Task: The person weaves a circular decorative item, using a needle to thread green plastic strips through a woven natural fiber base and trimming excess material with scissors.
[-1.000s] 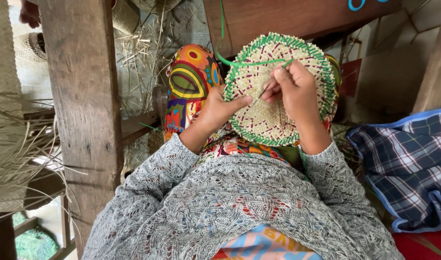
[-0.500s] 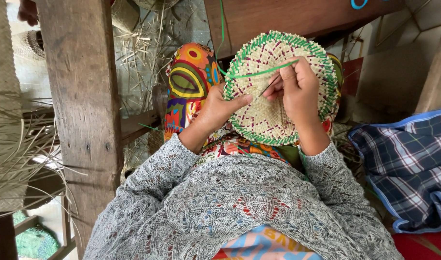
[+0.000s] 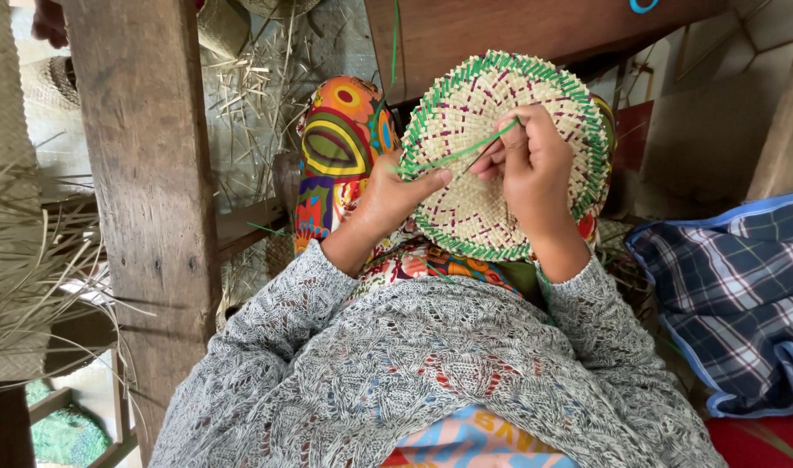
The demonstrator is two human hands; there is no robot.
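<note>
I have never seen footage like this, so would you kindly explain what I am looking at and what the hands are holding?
There is no machine here: a person wears a camera on the head, and it looks down over grey knitted sleeves at their own two hands. The left hand grips the edge of a round woven straw disc with a green rim. The right hand pinches a green strip that crosses the disc. Below it lies bright patterned cloth. A wooden post stands on the left, with loose straw beside it, and a checked blue cloth on the right.
</note>
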